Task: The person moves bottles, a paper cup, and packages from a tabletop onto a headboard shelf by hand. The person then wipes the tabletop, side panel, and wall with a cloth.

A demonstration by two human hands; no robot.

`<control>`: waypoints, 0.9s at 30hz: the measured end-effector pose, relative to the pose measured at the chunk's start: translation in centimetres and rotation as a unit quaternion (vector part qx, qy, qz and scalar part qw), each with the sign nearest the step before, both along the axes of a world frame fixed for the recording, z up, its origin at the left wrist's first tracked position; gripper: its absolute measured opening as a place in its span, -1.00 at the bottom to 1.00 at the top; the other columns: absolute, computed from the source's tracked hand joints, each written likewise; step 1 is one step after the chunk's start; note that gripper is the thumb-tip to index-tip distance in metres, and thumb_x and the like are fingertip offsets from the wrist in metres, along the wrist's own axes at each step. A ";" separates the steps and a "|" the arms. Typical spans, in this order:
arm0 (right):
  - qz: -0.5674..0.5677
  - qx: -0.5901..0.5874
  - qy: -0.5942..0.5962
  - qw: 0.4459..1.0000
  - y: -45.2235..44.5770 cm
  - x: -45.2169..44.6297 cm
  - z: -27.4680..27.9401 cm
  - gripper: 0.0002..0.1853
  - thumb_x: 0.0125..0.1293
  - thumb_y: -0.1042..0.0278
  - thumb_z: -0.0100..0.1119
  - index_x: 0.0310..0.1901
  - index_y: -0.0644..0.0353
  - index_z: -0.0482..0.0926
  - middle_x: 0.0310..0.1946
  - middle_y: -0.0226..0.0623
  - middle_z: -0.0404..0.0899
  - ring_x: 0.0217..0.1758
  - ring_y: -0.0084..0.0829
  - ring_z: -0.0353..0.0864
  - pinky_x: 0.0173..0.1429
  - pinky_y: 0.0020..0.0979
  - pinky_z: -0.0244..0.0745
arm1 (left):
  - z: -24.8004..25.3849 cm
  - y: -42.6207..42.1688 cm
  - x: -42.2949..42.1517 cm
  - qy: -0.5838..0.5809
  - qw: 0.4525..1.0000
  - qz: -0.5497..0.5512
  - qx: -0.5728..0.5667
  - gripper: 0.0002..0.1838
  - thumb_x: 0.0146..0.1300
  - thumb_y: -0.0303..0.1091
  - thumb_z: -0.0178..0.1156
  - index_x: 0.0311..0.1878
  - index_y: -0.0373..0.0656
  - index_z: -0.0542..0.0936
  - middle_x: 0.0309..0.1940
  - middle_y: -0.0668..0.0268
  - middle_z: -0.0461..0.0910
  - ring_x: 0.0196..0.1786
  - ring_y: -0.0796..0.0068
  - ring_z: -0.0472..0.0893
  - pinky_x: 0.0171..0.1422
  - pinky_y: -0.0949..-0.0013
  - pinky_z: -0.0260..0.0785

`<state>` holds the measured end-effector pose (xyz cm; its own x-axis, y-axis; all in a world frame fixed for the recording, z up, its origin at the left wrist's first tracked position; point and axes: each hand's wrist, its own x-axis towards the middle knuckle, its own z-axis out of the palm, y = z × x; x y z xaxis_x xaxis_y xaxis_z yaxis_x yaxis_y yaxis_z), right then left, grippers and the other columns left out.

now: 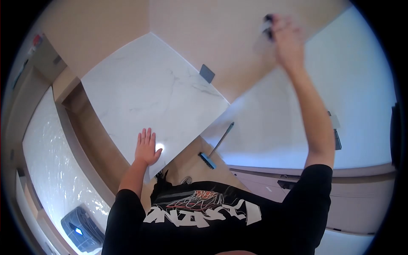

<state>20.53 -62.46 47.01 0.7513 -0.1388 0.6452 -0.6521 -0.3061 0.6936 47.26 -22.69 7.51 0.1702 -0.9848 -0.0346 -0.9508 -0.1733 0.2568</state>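
Observation:
My left hand [147, 148] lies flat on the near edge of the white marble-patterned countertop [140, 85], fingers stretched out and holding nothing. High on the right, my right hand [289, 38] is raised in front of the beige wall [204, 25], closed around a blurred dark object [268, 27]. Some pale, see-through part seems to show beside it, but motion smears its shape, so its kind and whether it touches the wall cannot be made out. A grey square plate [207, 74] sits on the wall just above the countertop's back edge.
Below the countertop, a blue-headed broom or brush [207, 160] stands on the floor. A pale panel [272, 119] rises on the right, with a dark fitting [337, 138]. At left are an open recess [91, 123], a plastic-covered surface [59, 148] and a dark grey case [83, 229].

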 end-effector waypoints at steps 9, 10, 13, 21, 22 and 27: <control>0.004 0.185 -0.047 0.982 -1.3 3.6 -13.4 -0.63 0.28 0.26 0.02 0.07 0.19 0.56 -0.02 -0.14 0.62 -0.03 -0.12 0.60 0.10 -0.15 0.49 | -0.1 -0.3 0.1 0.000 1.000 -0.002 0.012 -0.15 0.19 0.03 0.13 0.42 -0.38 0.22 0.54 -0.07 -0.04 0.60 -0.11 -0.15 0.63 -0.08 -0.34; 0.088 0.384 -0.058 0.917 -0.6 4.0 -17.0 -0.63 0.27 0.30 0.03 0.08 0.19 0.57 0.02 -0.21 0.63 0.10 -0.19 0.57 0.22 -0.21 0.45 | -0.1 -0.3 0.1 0.008 1.000 -0.001 0.012 -0.15 0.18 0.03 0.14 0.41 -0.38 0.22 0.54 -0.07 -0.04 0.60 -0.12 -0.15 0.63 -0.07 -0.34; 0.073 0.371 0.100 0.920 -3.0 1.8 -33.7 -0.54 0.38 0.38 -0.10 0.28 0.24 0.46 0.35 -0.35 0.41 0.45 -0.48 0.30 0.54 -0.39 0.10 | 0.3 -1.2 0.7 0.012 0.999 0.009 0.037 -0.15 0.20 0.06 0.14 0.42 -0.34 0.23 0.54 -0.04 -0.02 0.60 -0.11 -0.13 0.63 -0.09 -0.33; -0.004 0.287 0.312 0.906 -2.7 2.5 -35.7 -0.50 0.36 0.32 -0.06 0.31 0.26 0.43 0.44 -0.39 0.29 0.54 -0.43 0.14 0.60 -0.33 -0.05 | 0.2 -0.6 0.8 0.021 0.999 0.003 0.031 -0.18 0.24 0.07 0.09 0.43 -0.33 0.23 0.54 -0.04 -0.03 0.60 -0.12 -0.14 0.63 -0.10 -0.33; 0.024 0.269 0.278 0.922 -3.7 2.6 -34.5 -0.52 0.37 0.30 -0.07 0.29 0.25 0.44 0.43 -0.39 0.29 0.54 -0.37 0.13 0.61 -0.28 -0.07 | 0.4 -0.7 0.9 0.025 0.999 0.002 0.042 -0.18 0.25 0.08 0.08 0.43 -0.33 0.23 0.54 -0.04 -0.03 0.60 -0.12 -0.15 0.63 -0.10 -0.33; -0.003 0.115 0.134 0.984 -3.5 9.4 -17.7 -0.58 0.34 0.21 0.04 0.19 0.15 0.54 0.29 -0.46 0.44 0.44 -0.25 0.28 0.53 -0.12 0.09 | -1.4 -0.1 0.9 0.020 1.000 -0.001 0.001 -0.17 0.27 0.09 0.06 0.44 -0.33 0.21 0.55 -0.03 -0.06 0.60 -0.11 -0.18 0.63 -0.10 -0.36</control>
<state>29.90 -65.99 29.33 0.8889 -0.2627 0.3752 -0.4576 -0.4728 0.7531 48.20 -22.82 6.12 0.1664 -0.9851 -0.0438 -0.9402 -0.1719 0.2941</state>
